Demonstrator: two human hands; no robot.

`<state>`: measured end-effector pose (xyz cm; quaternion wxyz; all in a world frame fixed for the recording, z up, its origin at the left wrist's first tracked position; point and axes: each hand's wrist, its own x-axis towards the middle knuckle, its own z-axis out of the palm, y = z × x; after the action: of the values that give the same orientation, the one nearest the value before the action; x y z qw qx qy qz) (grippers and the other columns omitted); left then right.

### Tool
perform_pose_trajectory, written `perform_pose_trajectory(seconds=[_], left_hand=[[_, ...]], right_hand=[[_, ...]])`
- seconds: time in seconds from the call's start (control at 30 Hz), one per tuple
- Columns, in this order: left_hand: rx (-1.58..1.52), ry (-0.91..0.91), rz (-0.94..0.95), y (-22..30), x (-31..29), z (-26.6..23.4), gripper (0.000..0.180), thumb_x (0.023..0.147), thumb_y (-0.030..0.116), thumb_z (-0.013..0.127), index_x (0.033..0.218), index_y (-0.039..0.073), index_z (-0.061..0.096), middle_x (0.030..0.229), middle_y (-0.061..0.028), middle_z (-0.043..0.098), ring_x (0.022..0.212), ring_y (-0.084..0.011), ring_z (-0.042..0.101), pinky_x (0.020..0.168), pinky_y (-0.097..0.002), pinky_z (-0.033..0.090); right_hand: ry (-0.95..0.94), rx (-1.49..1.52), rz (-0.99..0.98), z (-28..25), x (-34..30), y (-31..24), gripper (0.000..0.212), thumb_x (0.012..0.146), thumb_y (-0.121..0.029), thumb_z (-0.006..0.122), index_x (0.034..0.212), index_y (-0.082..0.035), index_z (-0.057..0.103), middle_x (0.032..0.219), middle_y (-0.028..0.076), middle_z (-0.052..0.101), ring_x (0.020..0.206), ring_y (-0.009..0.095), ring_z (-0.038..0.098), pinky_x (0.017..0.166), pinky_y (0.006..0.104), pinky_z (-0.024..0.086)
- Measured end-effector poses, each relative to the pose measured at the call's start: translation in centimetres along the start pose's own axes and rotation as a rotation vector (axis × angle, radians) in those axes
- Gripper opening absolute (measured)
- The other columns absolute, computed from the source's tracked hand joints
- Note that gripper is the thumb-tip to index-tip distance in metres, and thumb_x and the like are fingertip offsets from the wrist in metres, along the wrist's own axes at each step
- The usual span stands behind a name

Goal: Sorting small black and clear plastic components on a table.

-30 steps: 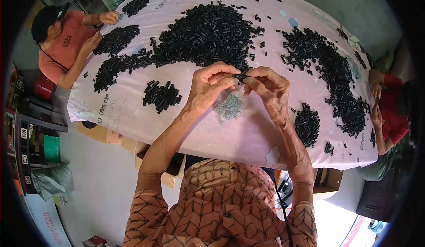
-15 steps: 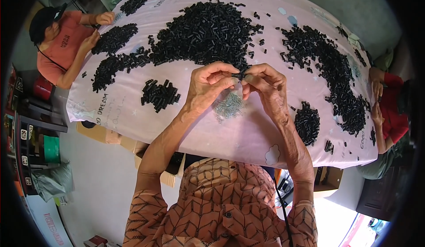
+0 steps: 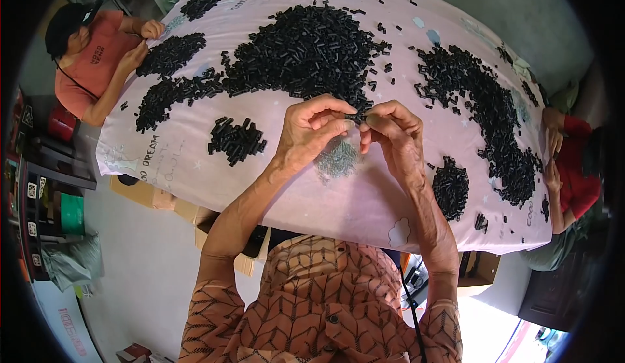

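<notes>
Just above the table, a small black tube-shaped piece lies between the fingertips of both hands. My left hand pinches its left end with thumb and forefinger. At its other end, the closed fingertips of my right hand press against the piece; a smaller part between them would be too tiny to make out. Beneath the hands lies a loose pile of tiny silvery metal parts, partly covered by my fingers. Beyond is a large heap of similar black pieces.
Smaller black heaps lie left and right of my arms on the pink printed cloth. A long black heap runs along the right. One person works at the left edge, another at the right. Cardboard boxes stand below the table.
My hands stay together around the black piece, with a slight shift of the fingers on the right. The whole view has moved a little.
</notes>
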<state>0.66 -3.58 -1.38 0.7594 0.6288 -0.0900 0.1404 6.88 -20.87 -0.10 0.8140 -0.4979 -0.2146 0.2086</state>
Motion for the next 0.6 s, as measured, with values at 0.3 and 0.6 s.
perform_pose_trajectory(seconds=[0.3, 0.6], left_hand=[[-0.008, -0.010, 0.003, -0.14, -0.06, 0.04, 0.022, 0.082, -0.009, 0.062, 0.102, -0.003, 0.065, 0.087, -0.0052, 0.064, 0.077, -0.0097, 0.063, 0.071, -0.0213, 0.054], [0.135, -0.027, 0.136, -0.18, -0.13, -0.05, 0.016, 0.082, -0.007, 0.062, 0.097, -0.004, 0.068, 0.089, -0.0081, 0.065, 0.074, -0.0106, 0.063, 0.067, -0.0213, 0.054]], right_hand=[[-0.010, -0.035, 0.014, 0.15, -0.11, 0.10, 0.007, 0.088, 0.002, 0.058, 0.084, 0.001, 0.063, 0.076, 0.010, 0.066, 0.061, 0.015, 0.063, 0.055, 0.0278, 0.055], [-0.010, -0.017, 0.049, 0.23, -0.55, 0.23, 0.007, 0.088, 0.000, 0.058, 0.083, 0.002, 0.063, 0.076, 0.011, 0.066, 0.061, 0.016, 0.063, 0.053, 0.0283, 0.055]])
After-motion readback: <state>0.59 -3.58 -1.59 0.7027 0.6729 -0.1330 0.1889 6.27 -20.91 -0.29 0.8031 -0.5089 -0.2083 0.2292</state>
